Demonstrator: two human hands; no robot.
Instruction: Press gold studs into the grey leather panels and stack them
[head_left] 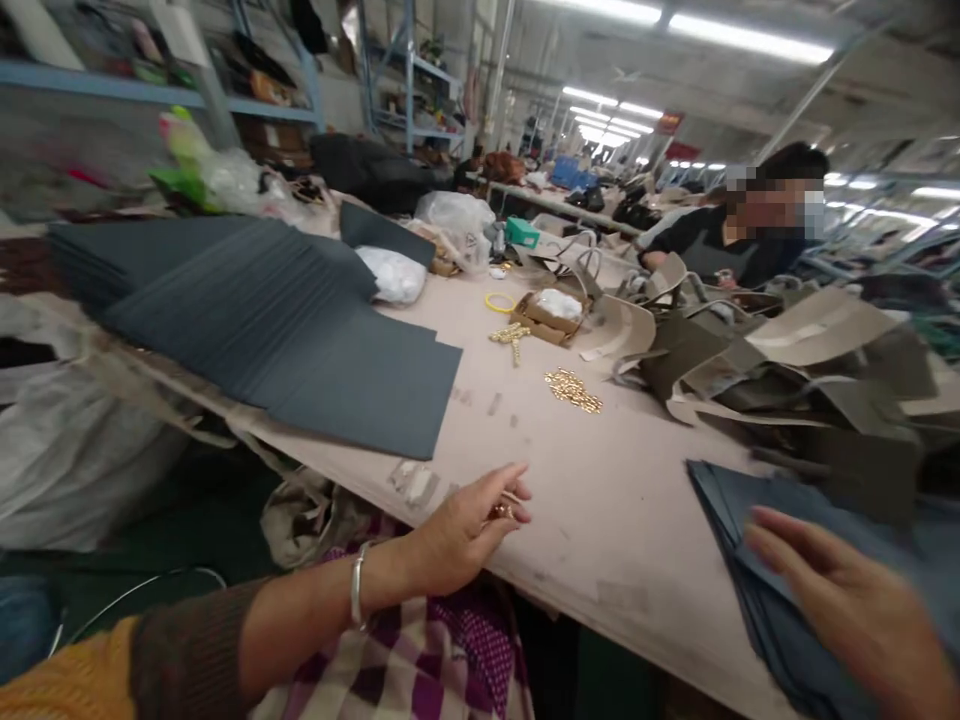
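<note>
My left hand (pixel 476 525), with a silver bangle at the wrist, is curled above the table's front edge. Small shiny gold-coloured metal pieces show between its thumb and fingers. At the right, my right hand (pixel 847 600) is blurred, its fingers stretched over a stack of dark blue-grey sheets (pixel 720 540); whether it touches them I cannot tell. A loose pile of small gold metal pieces (pixel 573 390) lies mid-table. Behind it is a smaller cluster of gold pieces (pixel 511 336). Many overlapping dark blue-grey panels (pixel 360 375) are fanned out on the left.
An open cardboard box (pixel 541 322) with a white bag inside stands beside a yellow ring (pixel 499 302). Olive and beige bag parts with handles (pixel 750 370) are heaped at the right. Plastic bags (pixel 457 220) lie at the back. Across the table sits another person (pixel 742 240).
</note>
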